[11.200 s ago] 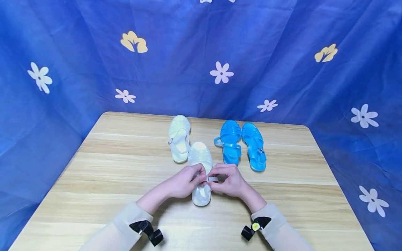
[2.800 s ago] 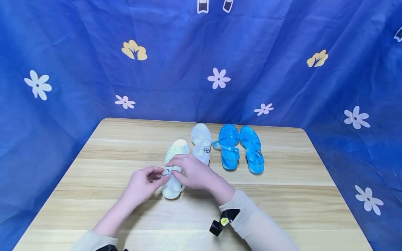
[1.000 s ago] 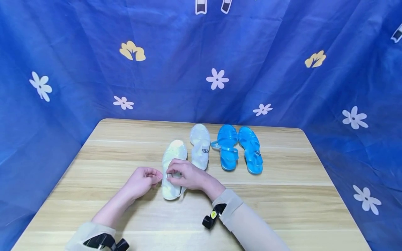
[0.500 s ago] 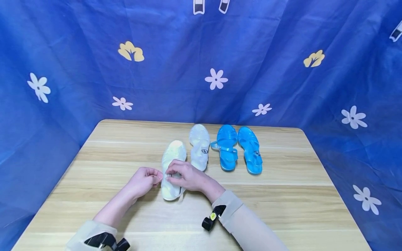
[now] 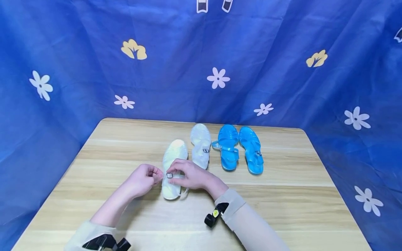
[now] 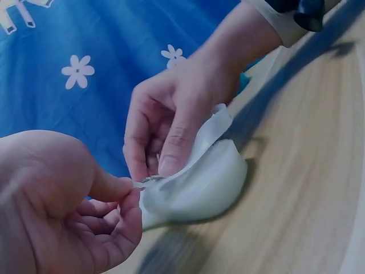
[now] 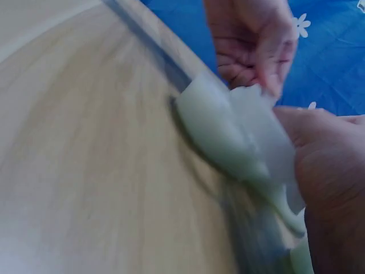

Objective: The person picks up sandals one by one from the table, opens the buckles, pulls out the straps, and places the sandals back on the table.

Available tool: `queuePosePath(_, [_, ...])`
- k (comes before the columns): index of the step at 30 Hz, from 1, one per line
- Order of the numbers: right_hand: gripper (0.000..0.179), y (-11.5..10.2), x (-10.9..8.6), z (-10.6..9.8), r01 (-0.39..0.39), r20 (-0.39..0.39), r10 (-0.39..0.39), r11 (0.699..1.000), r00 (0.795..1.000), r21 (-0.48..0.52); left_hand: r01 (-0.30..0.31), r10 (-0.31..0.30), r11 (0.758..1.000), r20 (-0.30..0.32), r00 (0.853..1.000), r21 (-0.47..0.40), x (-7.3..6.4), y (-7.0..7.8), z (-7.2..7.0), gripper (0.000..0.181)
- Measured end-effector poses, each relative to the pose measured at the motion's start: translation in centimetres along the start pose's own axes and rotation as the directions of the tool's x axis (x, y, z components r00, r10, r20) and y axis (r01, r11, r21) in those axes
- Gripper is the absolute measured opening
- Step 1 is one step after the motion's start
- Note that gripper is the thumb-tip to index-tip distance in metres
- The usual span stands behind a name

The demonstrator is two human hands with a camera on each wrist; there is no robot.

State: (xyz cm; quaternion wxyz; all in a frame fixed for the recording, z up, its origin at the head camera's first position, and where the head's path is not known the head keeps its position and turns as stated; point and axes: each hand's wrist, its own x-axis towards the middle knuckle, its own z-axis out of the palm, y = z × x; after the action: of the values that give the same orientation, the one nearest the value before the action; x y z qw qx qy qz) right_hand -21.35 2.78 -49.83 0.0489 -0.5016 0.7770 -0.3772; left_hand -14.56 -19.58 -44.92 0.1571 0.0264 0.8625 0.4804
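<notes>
A white jelly sandal [image 5: 171, 191] lies on the table with its toe pointing away. My left hand [image 5: 141, 181], at its left side, pinches the thin end of the strap between thumb and forefinger, other fingers curled. My right hand [image 5: 191, 175] reaches over from the right, thumb and forefinger gripping the strap right by the square metal buckle [image 5: 169, 175]. The left wrist view shows the sandal's heel [image 6: 211, 188] below both hands. In the right wrist view the strap [image 7: 268, 137] stands up beside the heel, and my right fingertips are hidden.
A second white sandal [image 5: 201, 134], its strap across it with a dark-rimmed buckle, stands just right and behind. Beside it are two blue sandals, one with a loose strap end [image 5: 228, 134], one buckled [image 5: 251, 146]. A blue floral curtain [image 5: 169, 69] hangs behind the table [image 5: 282, 216].
Since the oldest frame, the other white sandal has gone back beside the blue pair, and this one has come nearer. Lately my left fingers shifted from the buckle to the strap end.
</notes>
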Motion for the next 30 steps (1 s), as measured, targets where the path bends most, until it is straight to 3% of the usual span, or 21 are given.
queuePosePath(7, [0.02,-0.6,0.9,-0.6,0.011,0.082,-0.005,0.997,0.997,-0.08,-0.015,0.016,0.999,0.042,0.999,-0.038,-0.1,-1.0,-0.1,0.012])
queuePosePath(12, [0.018,-1.1,1.1,-0.9,0.022,0.09,-0.012,0.993,0.996,-0.113,-0.026,0.026,0.999,0.018,1.0,-0.038,-0.2,-1.4,-0.3,0.013])
queuePosePath(23, [0.013,-0.8,0.8,-0.5,0.015,0.037,-0.015,1.0,0.999,-0.011,-0.031,0.031,0.999,-0.045,0.998,0.013,0.2,-1.0,0.5,0.008])
queuePosePath(30, [0.013,-0.8,0.4,-0.2,0.016,0.004,-0.016,0.999,1.0,0.039,-0.043,0.044,0.999,-0.051,0.998,0.029,0.6,-0.5,0.8,0.006])
